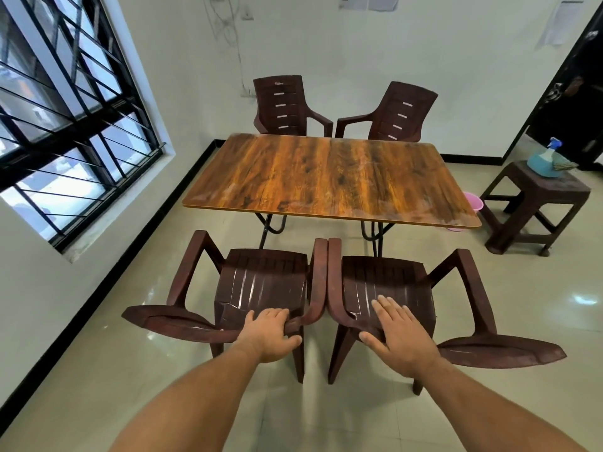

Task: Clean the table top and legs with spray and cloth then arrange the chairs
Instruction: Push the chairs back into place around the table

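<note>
Bare forearms [202, 396]; bare left hand [269, 334], right hand [396, 337].

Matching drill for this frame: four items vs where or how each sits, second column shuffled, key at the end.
1 spray bottle
2 pink tub
3 left hand
4 right hand

A flat, fingers straight, on the back of the right near chair
B on the floor, partly hidden by the table
C on the brown stool
D grips the back's top edge of the left near chair

Pairs: 1-C, 2-B, 3-D, 4-A
</note>
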Demonstrator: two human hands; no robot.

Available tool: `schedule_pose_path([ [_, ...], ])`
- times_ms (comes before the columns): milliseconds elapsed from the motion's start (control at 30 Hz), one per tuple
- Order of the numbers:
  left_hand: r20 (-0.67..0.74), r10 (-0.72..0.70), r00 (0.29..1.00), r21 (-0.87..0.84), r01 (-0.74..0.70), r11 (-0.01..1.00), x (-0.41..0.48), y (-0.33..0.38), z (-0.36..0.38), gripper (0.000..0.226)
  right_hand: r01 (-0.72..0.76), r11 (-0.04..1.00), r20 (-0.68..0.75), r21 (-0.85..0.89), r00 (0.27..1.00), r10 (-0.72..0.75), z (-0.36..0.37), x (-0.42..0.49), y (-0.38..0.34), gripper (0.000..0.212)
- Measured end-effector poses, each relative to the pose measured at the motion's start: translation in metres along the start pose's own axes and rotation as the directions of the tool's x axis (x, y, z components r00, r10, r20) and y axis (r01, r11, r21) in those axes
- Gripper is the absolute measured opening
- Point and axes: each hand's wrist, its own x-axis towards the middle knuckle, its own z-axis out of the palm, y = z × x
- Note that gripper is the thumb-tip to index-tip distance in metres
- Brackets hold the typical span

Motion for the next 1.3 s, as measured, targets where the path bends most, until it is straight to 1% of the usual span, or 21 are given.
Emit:
schedule_pose_path([
  [33, -0.017, 0.009, 1.000, 0.008, -0.009, 1.000, -0.002, -0.002, -0.001, 0.076, 0.016, 1.000, -0.022, 0.012, 1.000, -0.016, -0.002, 0.006, -0.011, 0.085],
  [167, -0.064, 0.014, 0.998, 0.035, -0.012, 0.999, -0.008, -0.023, -0.008, 0.074, 0.100, 0.995, -0.082, 0.005, 0.992, -0.099, -0.009, 0.034, -0.064, 0.080],
  [300, -0.112, -0.040, 0.993, 0.074, 0.049, 0.996, -0.008, -0.063, -0.020, 0.073, 0.201, 0.979, -0.115, 0.036, 0.974, -0.196, -0.008, 0.067, -0.121, 0.079],
  [400, -0.126, -0.073, 0.989, 0.070, 0.083, 0.994, -0.010, -0.090, -0.032, 0.072, 0.272, 0.962, -0.106, 0.037, 0.958, -0.266, -0.004, 0.090, -0.154, 0.077],
  [567, -0.168, -0.161, 0.973, 0.035, 0.169, 0.985, -0.003, -0.179, -0.058, 0.072, 0.371, 0.929, -0.066, 0.013, 0.927, -0.369, 0.004, 0.155, -0.233, 0.075],
  [700, -0.167, -0.173, 0.971, 0.050, 0.183, 0.982, 0.019, -0.255, -0.077, 0.072, 0.368, 0.930, -0.044, -0.009, 0.929, -0.368, 0.021, 0.215, -0.298, 0.077],
  [767, -0.171, -0.159, 0.972, 0.060, 0.172, 0.983, 0.034, -0.294, -0.091, 0.073, 0.342, 0.939, -0.049, -0.023, 0.938, -0.343, 0.030, 0.244, -0.332, 0.076],
  [800, -0.175, -0.131, 0.976, 0.076, 0.146, 0.986, 0.045, -0.326, -0.102, 0.073, 0.315, 0.949, -0.056, -0.025, 0.947, -0.316, 0.037, 0.265, -0.359, 0.076],
  [867, -0.185, -0.057, 0.981, 0.137, 0.083, 0.987, 0.060, -0.368, -0.120, 0.073, 0.239, 0.970, -0.073, -0.041, 0.968, -0.241, 0.042, 0.293, -0.400, 0.075],
  [933, -0.209, 0.025, 0.978, 0.188, 0.015, 0.982, 0.071, -0.401, -0.139, 0.073, 0.134, 0.989, -0.118, -0.057, 0.983, -0.140, 0.043, 0.315, -0.433, 0.076],
  [1033, -0.216, 0.132, 0.967, 0.256, -0.075, 0.964, 0.096, -0.455, -0.177, 0.071, -0.049, 0.999, -0.153, -0.023, 0.987, 0.045, 0.039, 0.355, -0.487, 0.076],
  [1100, -0.204, 0.174, 0.963, 0.258, -0.118, 0.959, 0.111, -0.481, -0.199, 0.070, -0.122, 0.992, -0.124, -0.002, 0.985, 0.121, 0.033, 0.375, -0.511, 0.076],
  [1133, -0.214, 0.197, 0.957, 0.258, -0.139, 0.956, 0.122, -0.492, -0.209, 0.070, -0.147, 0.989, -0.140, 0.004, 0.979, 0.146, 0.032, 0.387, -0.518, 0.076],
  [1200, -0.187, 0.222, 0.957, 0.275, -0.166, 0.947, 0.153, -0.513, -0.230, 0.070, -0.197, 0.980, -0.158, 0.011, 0.968, 0.197, 0.031, 0.416, -0.529, 0.076],
  [1300, -0.133, 0.264, 0.955, 0.276, -0.220, 0.936, 0.198, -0.538, -0.252, 0.070, -0.268, 0.963, -0.137, 0.004, 0.954, 0.266, 0.035, 0.457, -0.535, 0.074],
])
